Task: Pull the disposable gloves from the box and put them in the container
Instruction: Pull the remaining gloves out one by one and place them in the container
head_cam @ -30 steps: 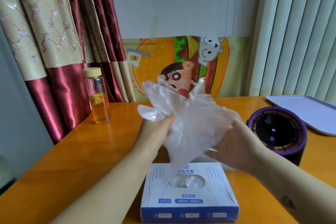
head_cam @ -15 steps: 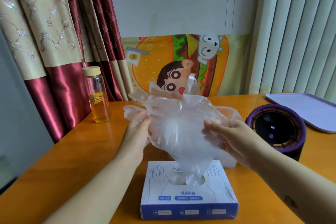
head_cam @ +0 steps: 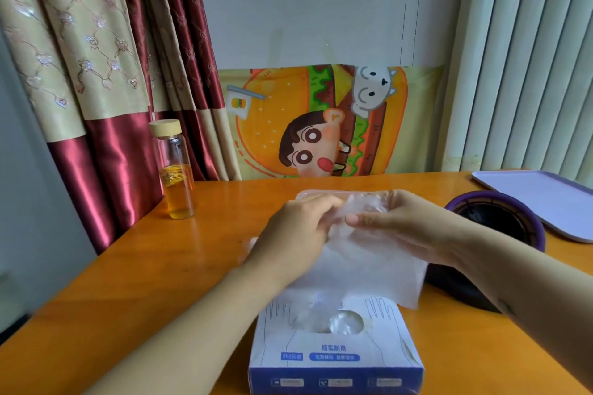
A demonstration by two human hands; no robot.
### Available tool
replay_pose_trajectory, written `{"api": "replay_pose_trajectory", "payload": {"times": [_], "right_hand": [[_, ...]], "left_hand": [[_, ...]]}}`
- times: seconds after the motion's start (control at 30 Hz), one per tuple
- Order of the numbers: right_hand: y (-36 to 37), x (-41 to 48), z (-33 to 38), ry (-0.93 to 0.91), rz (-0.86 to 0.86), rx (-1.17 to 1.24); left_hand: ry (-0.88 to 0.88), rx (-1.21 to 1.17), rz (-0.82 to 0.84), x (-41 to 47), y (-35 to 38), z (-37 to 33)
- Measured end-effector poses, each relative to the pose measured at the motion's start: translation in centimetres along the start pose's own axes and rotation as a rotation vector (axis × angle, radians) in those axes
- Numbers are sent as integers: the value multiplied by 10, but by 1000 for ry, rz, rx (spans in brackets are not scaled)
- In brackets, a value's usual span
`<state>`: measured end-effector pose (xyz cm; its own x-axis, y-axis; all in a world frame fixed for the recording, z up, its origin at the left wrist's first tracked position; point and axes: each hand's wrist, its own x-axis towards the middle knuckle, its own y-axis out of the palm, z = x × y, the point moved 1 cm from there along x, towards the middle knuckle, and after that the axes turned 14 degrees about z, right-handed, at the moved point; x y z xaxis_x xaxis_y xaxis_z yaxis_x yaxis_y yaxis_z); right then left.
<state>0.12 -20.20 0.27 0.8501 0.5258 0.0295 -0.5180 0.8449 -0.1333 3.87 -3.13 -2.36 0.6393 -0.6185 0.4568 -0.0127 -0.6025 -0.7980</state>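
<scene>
A white and blue glove box [head_cam: 333, 356] stands at the table's near edge, with clear plastic showing in its oval opening. Behind it lies a clear container [head_cam: 316, 193], mostly hidden by my hands. A bundle of thin clear disposable gloves [head_cam: 362, 263] hangs low over the container and drapes toward the box. My left hand [head_cam: 293, 234] grips the bundle from the left. My right hand [head_cam: 404, 228] pinches it from the right with thumb and fingers.
A glass bottle [head_cam: 176, 170] of amber liquid with a wooden cap stands at the back left. A round purple and black device [head_cam: 500, 234] sits right of my right arm, a lilac tray [head_cam: 539, 199] behind it. A cartoon poster and curtains line the wall.
Both hands have lowered the glove bundle from chest height down onto the container, and it is squeezed smaller between them. The camera view has tilted down slightly.
</scene>
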Motion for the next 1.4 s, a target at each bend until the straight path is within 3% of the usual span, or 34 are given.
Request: {"api": "replay_pose_trajectory", "payload": {"times": [0.1, 0.3, 0.4, 0.6, 0.77, 0.93, 1.03, 1.13, 1.4], "right_hand": [[-16, 1, 4, 0, -47, 124], [-37, 6, 8, 12, -303, 7], [-26, 10, 14, -51, -317, -207], [-8, 26, 28, -160, -215, -914], [-7, 40, 46, -28, -26, -1087], [-12, 63, 55, 44, -26, -1052], [-15, 76, 67, 1, -104, -995], [-21, 85, 77, -19, -178, -847], [-29, 110, 89, -91, -135, -222]], "left_hand": [[-37, -45, -46, 3, -5, 7], [-109, -174, -98, -1, -21, 27], [-132, -198, -107, -1, -24, 32], [-157, -275, -76, 3, -29, 37], [-243, -309, -138, -4, -44, 61], [-398, -424, -362, -18, -65, 92], [-379, -520, -448, -21, -75, 86], [-365, -496, -420, -16, -79, 78], [-337, -317, -333, 19, -72, 60]]}}
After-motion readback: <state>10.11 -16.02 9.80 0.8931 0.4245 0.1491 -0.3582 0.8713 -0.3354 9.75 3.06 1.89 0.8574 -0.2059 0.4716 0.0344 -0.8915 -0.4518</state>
